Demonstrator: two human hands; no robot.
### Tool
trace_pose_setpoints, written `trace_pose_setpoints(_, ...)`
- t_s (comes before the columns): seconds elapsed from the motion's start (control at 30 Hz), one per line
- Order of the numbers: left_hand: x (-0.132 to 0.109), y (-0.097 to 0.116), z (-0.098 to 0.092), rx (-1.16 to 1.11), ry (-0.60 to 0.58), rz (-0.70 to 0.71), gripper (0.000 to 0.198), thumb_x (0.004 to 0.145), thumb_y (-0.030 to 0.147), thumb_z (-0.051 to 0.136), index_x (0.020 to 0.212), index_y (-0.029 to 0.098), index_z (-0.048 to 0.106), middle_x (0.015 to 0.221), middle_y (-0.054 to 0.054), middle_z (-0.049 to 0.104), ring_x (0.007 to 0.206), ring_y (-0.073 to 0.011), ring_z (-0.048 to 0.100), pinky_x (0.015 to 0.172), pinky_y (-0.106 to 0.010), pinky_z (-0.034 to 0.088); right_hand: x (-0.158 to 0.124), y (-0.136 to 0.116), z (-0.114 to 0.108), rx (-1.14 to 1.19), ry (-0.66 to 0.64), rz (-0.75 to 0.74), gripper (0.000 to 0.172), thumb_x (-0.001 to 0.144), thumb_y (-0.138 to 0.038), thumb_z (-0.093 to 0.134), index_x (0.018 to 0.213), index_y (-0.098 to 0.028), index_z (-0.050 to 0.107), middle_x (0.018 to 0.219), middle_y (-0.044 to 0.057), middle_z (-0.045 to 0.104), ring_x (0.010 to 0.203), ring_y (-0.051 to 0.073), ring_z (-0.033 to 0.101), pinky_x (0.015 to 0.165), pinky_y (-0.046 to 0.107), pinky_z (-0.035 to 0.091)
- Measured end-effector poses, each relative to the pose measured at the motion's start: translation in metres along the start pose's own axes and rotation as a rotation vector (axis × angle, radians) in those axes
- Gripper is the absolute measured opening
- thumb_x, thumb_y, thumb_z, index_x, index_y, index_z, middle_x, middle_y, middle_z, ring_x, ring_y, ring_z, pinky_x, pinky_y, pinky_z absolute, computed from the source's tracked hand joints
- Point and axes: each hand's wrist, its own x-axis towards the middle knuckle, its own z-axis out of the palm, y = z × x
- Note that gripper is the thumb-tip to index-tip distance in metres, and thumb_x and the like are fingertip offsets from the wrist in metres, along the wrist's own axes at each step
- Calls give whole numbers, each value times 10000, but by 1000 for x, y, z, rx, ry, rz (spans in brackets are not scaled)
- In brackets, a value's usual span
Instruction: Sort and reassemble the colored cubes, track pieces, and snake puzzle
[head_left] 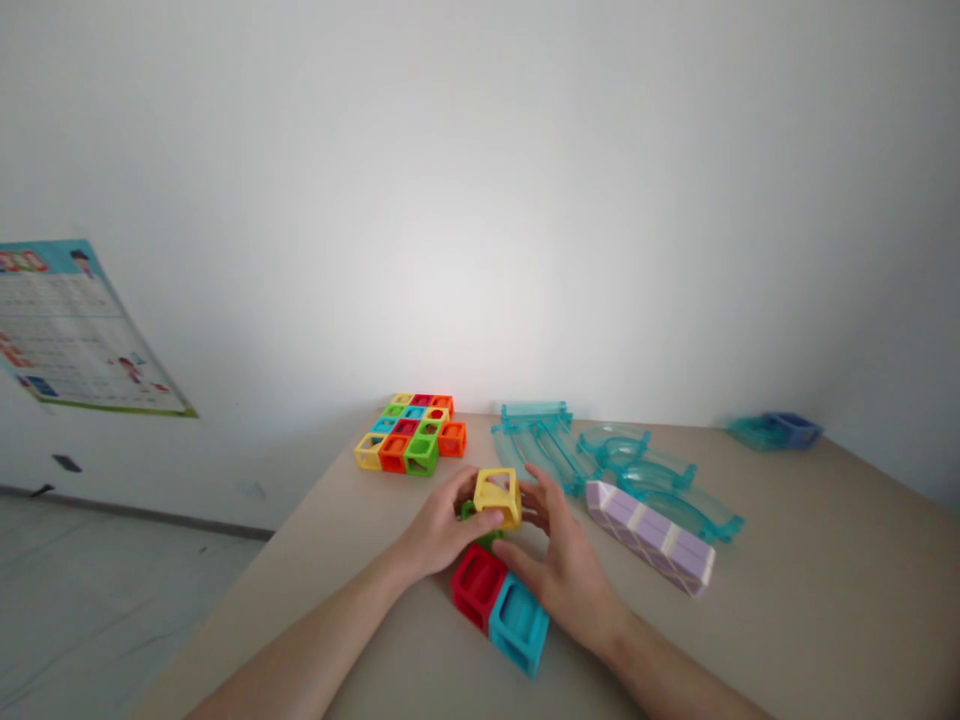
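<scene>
My left hand (448,527) is closed on a yellow open-sided cube block (498,496), its thumb across the near lower edge. Beneath the yellow block, a green block (489,538) shows only in part; whether the two are joined I cannot tell. My right hand (559,550) is at the right side of the yellow block with thumb and fingers apart, some fingertips close against it. Nearer to me, a red block (478,584) and a light blue block (519,620) sit side by side on the table, the blue one beside my right hand.
Several colourful cube blocks (406,428) lie grouped at the back left of the table (360,620). Clear teal track pieces (547,450) spread along the back, with a long purple block piece (651,535) before them. A blue container (792,430) stands at the far right, by the wall.
</scene>
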Motion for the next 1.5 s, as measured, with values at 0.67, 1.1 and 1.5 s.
trace_pose_setpoints(0.67,10,-14,-11,195,445,-254,460,777,515,650,1072,217,461,1063,-94,706,612,-178,694,525,-259,496,3,-10,-5,-292,-144,15,137,877,-184,523,744,-190,555,899,42,592,878,187,561,800,319,431)
trace_pose_setpoints(1.1,20,-15,-44,1110,437,-330,315,865,435,514,703,187,621,709,-96,690,740,-258,656,628,-298,398,4,-9,-6,-366,-165,43,134,859,-165,521,749,-181,595,804,27,568,785,175,541,698,295,402)
trace_pose_setpoints(1.5,-1,5,-25,350,-204,8,368,756,436,687,1026,187,661,925,-27,635,607,-97,506,515,-195,374,4,-4,-9,-408,-124,62,151,839,-156,532,696,-186,574,744,14,564,728,166,540,642,274,386)
